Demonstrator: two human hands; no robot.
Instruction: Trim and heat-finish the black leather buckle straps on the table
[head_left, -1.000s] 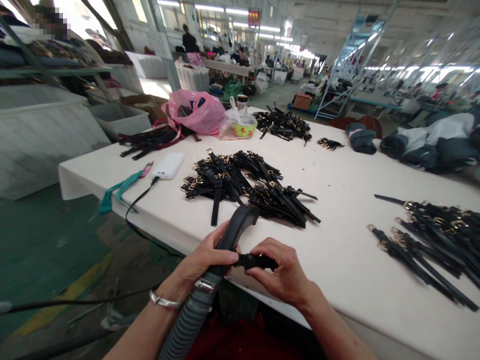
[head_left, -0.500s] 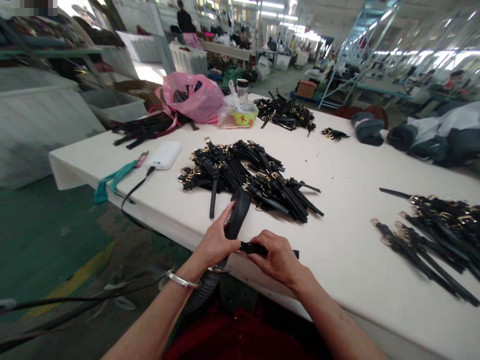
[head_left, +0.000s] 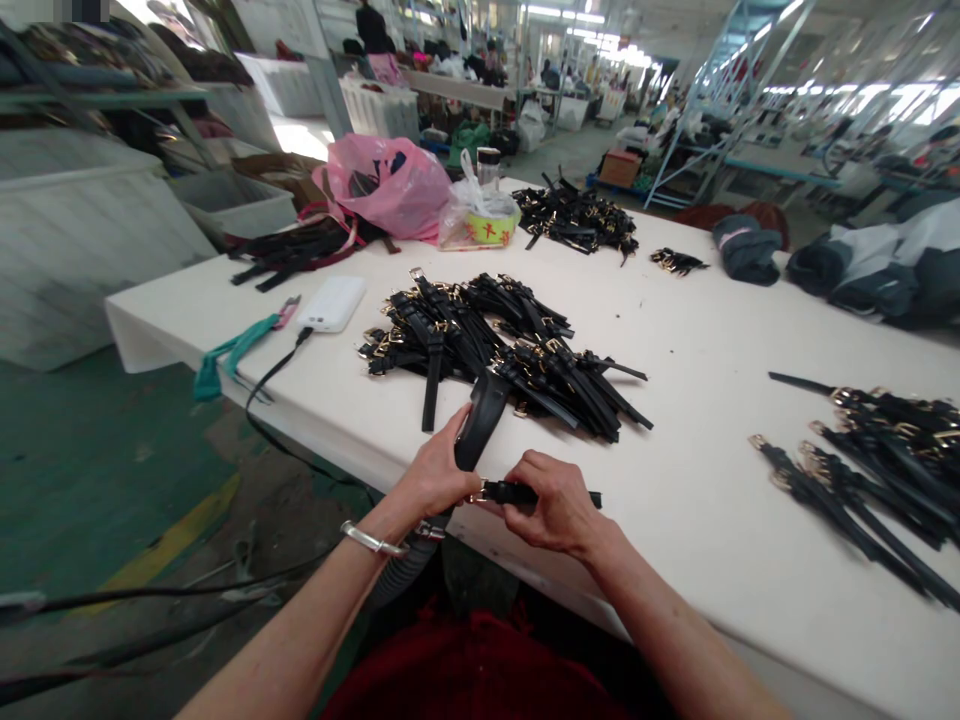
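Observation:
Over the table's front edge, my left hand [head_left: 435, 475] pinches the gold buckle end of a short black strap [head_left: 517, 492]. The fingers of my right hand [head_left: 553, 505] are closed round the same strap, and its free tip sticks out to the right. Just behind my left hand rises a black curved nozzle-like piece [head_left: 482, 415]; a ribbed grey hose [head_left: 405, 570] shows below it, their join hidden by the hand and wrist. A heap of black buckled straps [head_left: 465, 335] lies beyond both hands.
On the white table [head_left: 697, 480] are more straps at right [head_left: 892, 440] and a far heap [head_left: 577, 215]. A white power bank [head_left: 332, 304] with a black cable, a pink bag [head_left: 390, 190], a yellow-green tub [head_left: 491, 230] and rolled dark fabric [head_left: 746, 250] also lie there.
The view has shifted slightly. Both hands keep their hold on the strap in nearly the same place, and the heaps look unchanged.

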